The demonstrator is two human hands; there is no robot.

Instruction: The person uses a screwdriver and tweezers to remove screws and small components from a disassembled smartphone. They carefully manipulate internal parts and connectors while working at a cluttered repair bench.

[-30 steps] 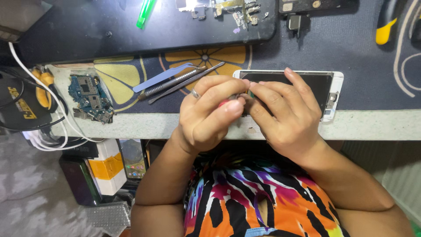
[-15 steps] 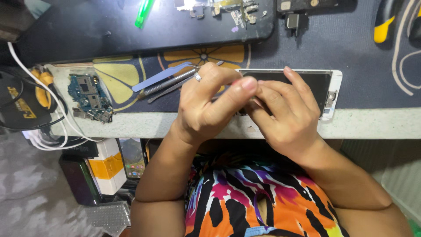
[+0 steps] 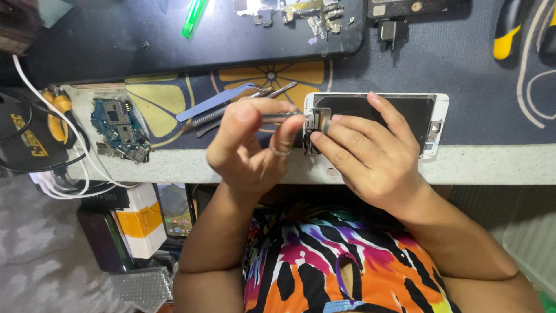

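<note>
My left hand (image 3: 249, 145) is shut on a thin metal tool (image 3: 279, 117), pinched between thumb and fingers, with its tip pointing right at the left end of a white phone screen assembly (image 3: 405, 110). The assembly lies face down at the front edge of the bench. My right hand (image 3: 370, 156) holds it, fingers spread over its dark back and fingertips near small parts at its left end (image 3: 315, 119).
Tweezers (image 3: 243, 104) and a blue pry tool (image 3: 211, 103) lie on the patterned mat left of the phone. A blue circuit board (image 3: 119, 130) sits further left beside yellow-handled pliers (image 3: 55, 110) and white cables (image 3: 52, 139). Phone parts (image 3: 301, 11), a green tool (image 3: 194, 17) and a yellow-handled tool (image 3: 505, 32) lie at the back.
My left hand has drawn back to the left off the phone's left end, which now shows. The metal tool is now visible in its fingers. My right hand stays on the phone.
</note>
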